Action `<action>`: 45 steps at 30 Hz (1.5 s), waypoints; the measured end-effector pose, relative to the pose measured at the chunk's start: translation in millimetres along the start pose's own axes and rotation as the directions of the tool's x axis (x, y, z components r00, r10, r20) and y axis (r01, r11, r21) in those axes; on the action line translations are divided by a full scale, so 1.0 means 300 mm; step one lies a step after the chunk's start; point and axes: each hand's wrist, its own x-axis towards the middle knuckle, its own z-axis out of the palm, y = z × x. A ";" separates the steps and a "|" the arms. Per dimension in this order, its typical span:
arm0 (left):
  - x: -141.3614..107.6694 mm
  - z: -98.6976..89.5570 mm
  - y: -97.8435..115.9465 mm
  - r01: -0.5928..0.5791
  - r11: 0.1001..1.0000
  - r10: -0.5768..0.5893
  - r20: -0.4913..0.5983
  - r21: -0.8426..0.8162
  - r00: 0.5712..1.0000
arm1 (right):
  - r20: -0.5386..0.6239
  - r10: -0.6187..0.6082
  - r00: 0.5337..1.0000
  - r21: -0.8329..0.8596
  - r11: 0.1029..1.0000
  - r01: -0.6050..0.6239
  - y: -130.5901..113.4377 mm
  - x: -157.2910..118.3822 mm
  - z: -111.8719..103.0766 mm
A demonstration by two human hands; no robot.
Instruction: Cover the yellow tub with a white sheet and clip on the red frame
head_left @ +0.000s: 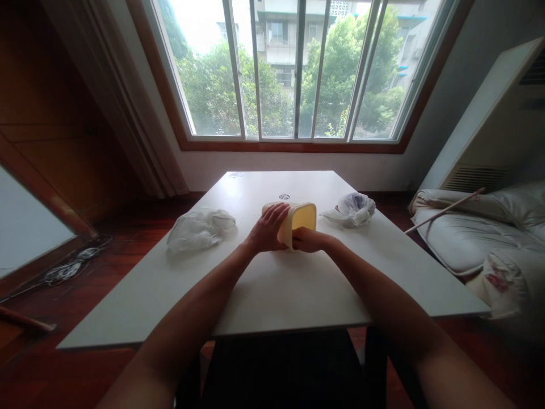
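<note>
A cream-yellow plastic container (309,213) lies tipped on its side on the white table (281,295), its open mouth turned right and toward me. My left hand (268,228) grips it from the left, fingers spread over its upper side and thumb near the lower rim. At the mouth, my right hand (307,240) reaches in past the rim with its fingers curled together. The container's wall hides the fingertips, and whatever they may hold does not show.
A crumpled clear plastic bag (200,228) rests on the table's left side. Another knotted plastic bag (353,210), with something dark inside, sits at the right. A small dark ring-shaped item (284,196) lies behind the container. A padded sofa (460,233) stands beyond the table's right edge.
</note>
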 end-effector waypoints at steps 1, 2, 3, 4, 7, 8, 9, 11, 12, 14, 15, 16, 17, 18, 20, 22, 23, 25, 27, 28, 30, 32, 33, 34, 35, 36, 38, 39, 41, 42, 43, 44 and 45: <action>-0.005 -0.004 -0.010 0.018 1.000 -0.018 -0.001 0.001 1.000 | 0.085 -0.012 0.996 -0.023 1.000 0.014 -0.007 -0.002 -0.008; -0.010 -0.008 -0.018 0.038 0.999 -0.038 -0.003 0.002 0.999 | 0.146 -0.015 0.989 -0.048 0.999 0.022 -0.015 -0.002 -0.016; -0.013 -0.012 -0.024 0.059 0.998 -0.059 -0.008 0.001 0.998 | 0.178 -0.015 0.984 -0.065 0.997 0.027 -0.023 -0.003 -0.024; -0.016 -0.015 -0.029 0.081 0.997 -0.081 -0.014 -0.001 0.997 | 0.188 -0.008 0.982 -0.080 0.997 0.023 -0.031 -0.003 -0.031; -0.023 -0.022 -0.036 0.136 0.991 -0.136 -0.024 -0.012 0.990 | 0.146 0.018 0.989 -0.100 0.995 -0.003 -0.053 -0.005 -0.048; -0.025 -0.023 -0.037 0.150 0.988 -0.151 -0.023 -0.016 0.988 | 0.131 0.028 0.991 -0.114 0.993 -0.013 -0.058 -0.006 -0.052; -0.027 -0.023 -0.037 0.162 0.987 -0.162 -0.023 -0.018 0.987 | 0.121 0.041 0.992 -0.137 0.990 -0.024 -0.063 -0.006 -0.055; -0.030 -0.022 -0.036 0.165 0.986 -0.165 -0.020 -0.020 0.986 | 0.114 0.074 0.991 -0.213 0.976 -0.048 -0.068 -0.007 -0.056; -0.031 -0.020 -0.035 0.152 0.988 -0.153 -0.020 -0.021 0.988 | 0.116 0.093 0.989 -0.257 0.964 -0.060 -0.068 -0.007 -0.055; -0.029 -0.014 -0.030 0.108 0.994 -0.109 -0.019 -0.020 0.994 | 0.128 0.116 0.985 -0.325 0.943 -0.069 -0.064 -0.004 -0.047; -0.028 -0.011 -0.027 0.085 0.996 -0.086 -0.017 -0.019 0.996 | 0.132 0.117 0.984 -0.342 0.937 -0.066 -0.060 -0.001 -0.041; -0.025 -0.009 -0.024 0.065 0.998 -0.066 -0.014 -0.019 0.998 | 0.131 0.113 0.985 -0.349 0.935 -0.061 -0.056 0.002 -0.035; -0.023 -0.006 -0.021 0.052 0.998 -0.052 -0.010 -0.018 0.999 | 0.128 0.106 0.986 -0.346 0.937 -0.056 -0.051 0.005 -0.030; -0.021 -0.005 -0.020 0.047 0.999 -0.047 -0.008 -0.018 0.999 | 0.125 0.096 0.988 -0.335 0.941 -0.049 -0.048 0.008 -0.025; -0.020 -0.005 -0.020 0.069 0.997 -0.070 -0.007 -0.022 0.998 | 0.127 0.084 0.988 -0.296 0.954 -0.043 -0.046 0.012 -0.022; -0.024 -0.008 -0.025 0.118 0.993 -0.119 -0.014 -0.026 0.993 | 0.144 0.074 0.987 -0.224 0.974 -0.041 -0.054 0.012 -0.026; -0.027 -0.010 -0.028 0.143 0.989 -0.144 -0.019 -0.027 0.989 | 0.148 0.065 0.987 -0.182 0.983 -0.037 -0.061 0.010 -0.029; -0.033 -0.012 -0.034 0.179 0.984 -0.180 -0.029 -0.024 0.983 | 0.139 0.039 0.989 -0.113 0.993 -0.023 -0.079 0.006 -0.038; -0.039 -0.013 -0.037 0.199 0.980 -0.200 -0.036 -0.015 0.979 | 0.118 0.013 0.993 -0.075 0.997 -0.004 -0.096 0.002 -0.045; -0.040 -0.012 -0.038 0.208 0.978 -0.208 -0.038 -0.010 0.977 | 0.110 0.005 0.994 -0.067 0.998 0.003 -0.102 0.000 -0.047; -0.042 -0.011 -0.038 0.223 0.975 -0.223 -0.040 -0.002 0.974 | 0.105 0.000 0.995 -0.058 0.998 0.006 -0.110 -0.003 -0.050; -0.044 -0.009 -0.038 0.238 0.971 -0.237 -0.041 0.002 0.971 | 0.101 0.000 0.995 -0.046 0.999 0.004 -0.114 -0.005 -0.052; -0.045 -0.008 -0.038 0.245 0.970 -0.244 -0.042 0.003 0.969 | 0.099 0.000 0.995 -0.037 0.999 0.004 -0.115 -0.006 -0.053; -0.046 -0.007 -0.039 0.251 0.968 -0.251 -0.044 0.003 0.967 | 0.096 -0.001 0.995 -0.026 1.000 0.003 -0.117 -0.008 -0.054; -0.047 -0.006 -0.040 0.258 0.966 -0.258 -0.046 0.002 0.965 | 0.093 -0.003 0.996 -0.012 1.000 0.004 -0.119 -0.009 -0.055; -0.049 -0.005 -0.041 0.265 0.964 -0.265 -0.048 0.001 0.963 | 0.090 -0.007 0.996 0.004 1.000 0.007 -0.122 -0.011 -0.057; -0.052 -0.004 -0.043 0.277 0.961 -0.277 -0.053 0.000 0.960 | 0.083 -0.014 0.996 0.035 0.999 0.011 -0.128 -0.014 -0.059; -0.052 -0.004 -0.043 0.281 0.960 -0.280 -0.056 0.001 0.958 | 0.076 -0.017 0.997 0.049 0.999 0.013 -0.130 -0.016 -0.059; -0.051 -0.005 -0.040 0.279 0.960 -0.278 -0.061 0.005 0.959 | 0.062 -0.024 0.998 0.074 0.997 0.019 -0.131 -0.018 -0.059; -0.049 -0.005 -0.038 0.274 0.962 -0.273 -0.065 0.007 0.960 | 0.057 -0.027 0.998 0.087 0.996 0.022 -0.129 -0.019 -0.058; -0.048 -0.006 -0.036 0.265 0.964 -0.264 -0.068 0.008 0.962 | 0.053 -0.026 0.998 0.103 0.995 0.021 -0.126 -0.019 -0.056; -0.046 -0.007 -0.033 0.253 0.967 -0.252 -0.069 0.009 0.965 | 0.054 -0.023 0.998 0.122 0.992 0.017 -0.122 -0.019 -0.055; -0.044 -0.008 -0.030 0.242 0.970 -0.241 -0.070 0.010 0.968 | 0.059 -0.018 0.998 0.144 0.990 0.009 -0.117 -0.019 -0.053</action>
